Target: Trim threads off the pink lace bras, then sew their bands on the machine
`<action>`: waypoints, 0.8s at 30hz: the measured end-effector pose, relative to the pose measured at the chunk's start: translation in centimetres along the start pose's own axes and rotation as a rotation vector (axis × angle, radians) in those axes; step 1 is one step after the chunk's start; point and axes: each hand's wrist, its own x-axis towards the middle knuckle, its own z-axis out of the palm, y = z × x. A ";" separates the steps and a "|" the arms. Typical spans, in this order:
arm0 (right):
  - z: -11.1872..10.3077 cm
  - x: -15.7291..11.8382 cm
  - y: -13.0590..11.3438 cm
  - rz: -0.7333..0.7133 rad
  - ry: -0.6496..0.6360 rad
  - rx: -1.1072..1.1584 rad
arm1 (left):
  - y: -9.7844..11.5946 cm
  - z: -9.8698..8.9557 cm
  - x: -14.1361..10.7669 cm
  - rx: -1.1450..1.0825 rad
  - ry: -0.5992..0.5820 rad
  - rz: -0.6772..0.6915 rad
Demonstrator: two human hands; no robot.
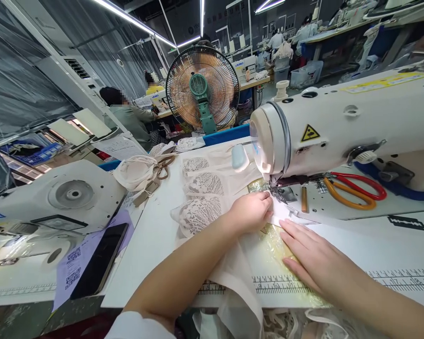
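Left-hand sewing machine [28,195]: stands at the far left, its work light shining on the bed below.
Phone [101,261]: lies dark on a purple paper [72,270] printed with square codes.
Cloth bundle [136,172]: rests near the far edge of the white table [137,263], brown straps [166,167] just beside it.
Co-worker [129,122]: sits beyond the table.
Fan [199,89]: stands behind the table, a round cage on a green mount.
Lace pieces [205,183]: lie in a column on pale cloth, left of the needle area.
Left hand [252,209]: mostly closed, fingers bent with the tips on the white cloth [277,209] beside the presser foot; whether it pinches the cloth, I cannot tell.
White cloth: lies at the presser foot, between the two hands, over crinkled yellow film [273,247].
Right hand [311,249]: open and flat, fingertips on the white cloth and film, gripping nothing.
Right-hand sewing machine [325,127]: reaches in from the right above the hands.
Scissors [351,203]: lie under its arm, one handle orange, one red.
Razor blade [406,222]: lies at the far right, above the ruler strip [397,280].
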 end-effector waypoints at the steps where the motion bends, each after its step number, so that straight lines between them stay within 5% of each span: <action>1: 0.1 0.2 0.0 0.006 0.002 -0.006 | 0.0 -0.1 0.0 0.027 0.016 0.010; 5: 0.5 1.1 -0.1 0.024 0.009 -0.030 | 1.3 -0.3 -1.1 0.118 0.057 0.088; 10: 0.8 1.4 -0.3 0.032 0.042 -0.007 | 3.0 -0.2 -3.5 0.047 0.008 -0.009; 24: 0.4 0.4 0.5 0.055 0.025 0.123 | -0.6 -0.1 -2.7 0.127 0.077 0.153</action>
